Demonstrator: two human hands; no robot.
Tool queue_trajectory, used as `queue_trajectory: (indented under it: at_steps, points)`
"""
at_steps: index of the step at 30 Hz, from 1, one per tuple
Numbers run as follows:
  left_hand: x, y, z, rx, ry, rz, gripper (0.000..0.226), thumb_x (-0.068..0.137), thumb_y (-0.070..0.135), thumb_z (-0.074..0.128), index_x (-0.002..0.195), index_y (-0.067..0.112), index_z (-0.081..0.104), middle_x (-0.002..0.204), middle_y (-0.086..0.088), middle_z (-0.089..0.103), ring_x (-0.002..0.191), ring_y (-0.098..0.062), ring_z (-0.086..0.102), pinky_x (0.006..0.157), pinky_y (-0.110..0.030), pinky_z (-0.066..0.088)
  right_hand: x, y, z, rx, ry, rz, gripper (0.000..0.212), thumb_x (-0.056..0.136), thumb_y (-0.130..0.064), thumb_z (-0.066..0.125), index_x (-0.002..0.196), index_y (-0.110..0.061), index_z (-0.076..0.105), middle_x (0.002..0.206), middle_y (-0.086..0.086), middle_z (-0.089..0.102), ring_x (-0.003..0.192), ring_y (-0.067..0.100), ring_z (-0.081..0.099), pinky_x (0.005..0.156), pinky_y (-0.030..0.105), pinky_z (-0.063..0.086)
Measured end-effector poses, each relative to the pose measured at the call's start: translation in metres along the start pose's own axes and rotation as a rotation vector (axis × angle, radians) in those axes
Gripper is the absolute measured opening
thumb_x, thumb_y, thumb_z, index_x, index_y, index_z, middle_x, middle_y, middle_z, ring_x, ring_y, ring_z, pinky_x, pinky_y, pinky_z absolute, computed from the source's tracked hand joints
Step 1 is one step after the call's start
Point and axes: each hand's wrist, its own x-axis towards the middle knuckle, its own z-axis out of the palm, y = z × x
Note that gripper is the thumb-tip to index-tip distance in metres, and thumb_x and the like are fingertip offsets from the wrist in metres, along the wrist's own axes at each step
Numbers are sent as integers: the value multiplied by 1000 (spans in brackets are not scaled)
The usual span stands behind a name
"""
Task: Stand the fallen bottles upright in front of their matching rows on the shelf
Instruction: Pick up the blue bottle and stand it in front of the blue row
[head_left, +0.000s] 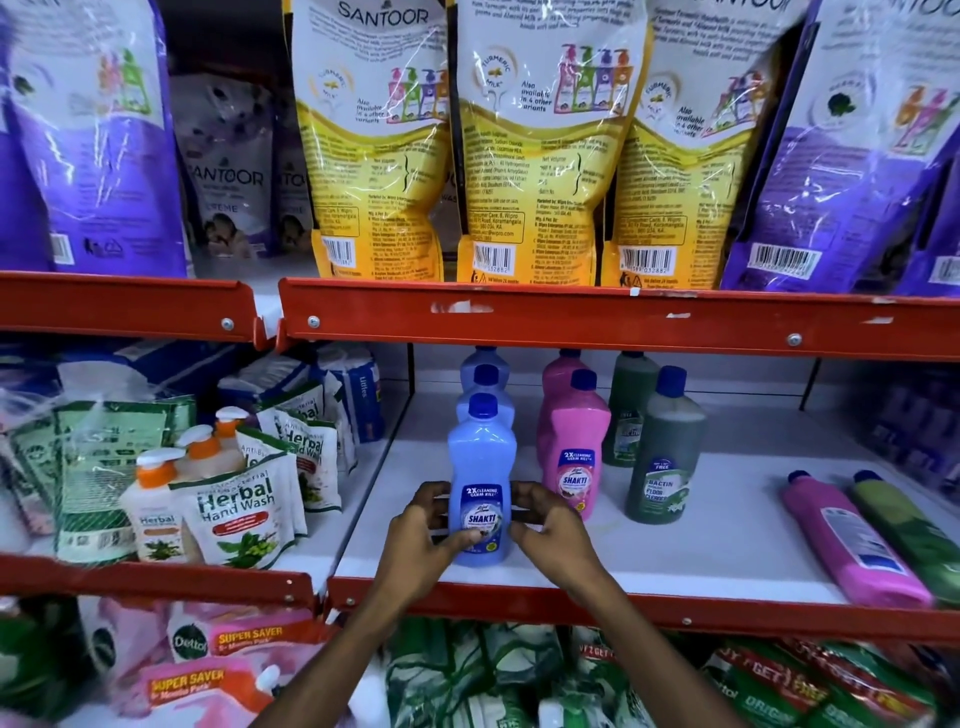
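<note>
A blue bottle (482, 457) stands upright at the front of the blue row on the white shelf (701, 551). My left hand (423, 530) and my right hand (545, 525) clasp its lower half from either side. To its right stand a pink row, front pink bottle (574, 457), and a dark green row, front green bottle (665, 452). At the shelf's right end a fallen pink bottle (852, 540) and a fallen green bottle (914, 525) lie on their sides, caps pointing to the back.
The red shelf lip (675, 613) runs along the front edge. Herbal hand wash pouches and pump bottles (234, 509) fill the left bay. Yellow and purple refill pouches (530, 156) stand on the shelf above. Packs sit on the shelf below.
</note>
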Motion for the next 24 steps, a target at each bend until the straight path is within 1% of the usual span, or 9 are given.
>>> queue_trajectory:
  at_steps: [2,6,10,14,18,19,21,22,24]
  points:
    - [0,0,-1,4,-15,13,53,74,22,86,120,17,61,108,4,76,95,-6,74,85,-30,63,-4,0,2,2,-27,-3,43,83,5,60,122,-12,62,113,-2,71,96,0,67,76,8,53]
    - [-2,-1,-4,-26,-53,7,45,77,14,83,117,21,63,108,2,78,97,-11,74,89,-36,62,-10,-2,1,8,-38,-10,43,86,2,63,127,-11,60,118,0,70,106,15,68,81,11,54]
    - [-9,-4,-6,-46,-92,5,43,75,19,84,110,33,64,104,9,79,96,-7,75,87,-34,63,-21,-2,-2,-7,-48,2,38,86,-5,67,121,-19,63,114,-7,72,101,6,69,78,11,54]
    - [-15,-4,-9,-60,-109,-3,43,74,20,85,106,39,63,102,13,79,97,-5,74,87,-37,64,-30,-5,-2,11,-49,14,36,85,-10,69,108,-36,61,107,-18,70,94,-9,67,71,7,53]
    - [-25,3,-12,-103,-101,-13,57,72,25,87,121,35,60,115,11,75,111,-9,69,91,-42,62,-35,-7,-8,17,-35,1,39,87,-9,67,120,-28,60,116,-14,69,103,-3,66,77,9,54]
    - [-30,5,-13,-74,-50,3,62,72,33,87,127,33,58,121,14,71,115,-6,65,91,-36,61,-37,-6,-13,16,-14,-1,41,87,-8,66,124,-25,60,119,-13,68,107,1,66,78,10,54]
    - [-42,14,-14,33,169,121,61,74,52,79,127,29,59,122,17,63,114,3,59,87,-16,53,-44,-4,-28,10,53,-13,43,87,-7,66,125,-26,60,120,-14,66,110,4,64,77,10,55]
    - [-50,19,-13,78,300,226,52,78,54,74,120,26,62,116,14,61,110,4,58,83,-9,48,-49,-2,-37,2,90,-28,43,87,-7,66,124,-27,60,120,-15,67,109,1,64,77,10,55]
    - [-61,35,-1,150,472,445,28,84,40,70,104,19,65,104,6,59,105,0,57,82,-7,42,-59,2,-60,-31,171,-52,42,86,-8,66,122,-30,62,117,-17,67,103,-4,64,76,8,53]
